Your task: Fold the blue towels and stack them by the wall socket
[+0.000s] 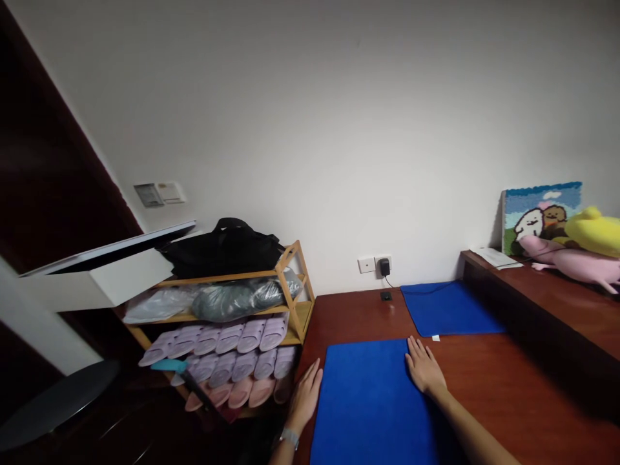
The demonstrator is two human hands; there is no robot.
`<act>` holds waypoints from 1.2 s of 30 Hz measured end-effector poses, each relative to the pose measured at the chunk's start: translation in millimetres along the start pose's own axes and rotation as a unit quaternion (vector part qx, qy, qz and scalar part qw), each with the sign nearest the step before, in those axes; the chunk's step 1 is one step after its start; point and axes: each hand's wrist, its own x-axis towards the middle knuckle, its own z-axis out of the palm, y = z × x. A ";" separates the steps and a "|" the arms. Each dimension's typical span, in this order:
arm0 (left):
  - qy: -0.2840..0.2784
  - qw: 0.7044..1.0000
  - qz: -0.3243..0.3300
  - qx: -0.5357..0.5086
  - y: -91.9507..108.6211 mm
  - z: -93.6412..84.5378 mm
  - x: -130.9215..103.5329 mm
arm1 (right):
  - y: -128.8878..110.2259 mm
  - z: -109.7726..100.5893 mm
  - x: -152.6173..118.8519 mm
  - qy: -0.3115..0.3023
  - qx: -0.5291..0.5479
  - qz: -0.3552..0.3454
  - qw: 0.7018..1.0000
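A blue cloth [371, 400] lies flat on the reddish-brown wooden table [504, 381]. Along its left edge rests my left hand [306, 395], fingers stretched out and pointing away from me; a watch or band [289, 438] is on that wrist. My right hand [426, 368] lies flat at the cloth's right edge near its far corner, with fingers extended. Neither hand holds anything. Behind the right hand is a second blue cloth [448, 309] with a small white tag [436, 338].
To the left stands a wooden shoe rack [295, 290] with several slippers [232, 336], plastic-wrapped things and a black bag [225, 248]. A charger [384, 266] plugs into the wall. At right, a raised ledge [566, 297] carries a pink plush toy [576, 258] and a picture [537, 213].
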 end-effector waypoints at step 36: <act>-0.033 0.988 0.031 0.146 -20.5 7.9 -6.1 | 2.7 3.1 1.1 0.002 -0.019 -0.001 1.000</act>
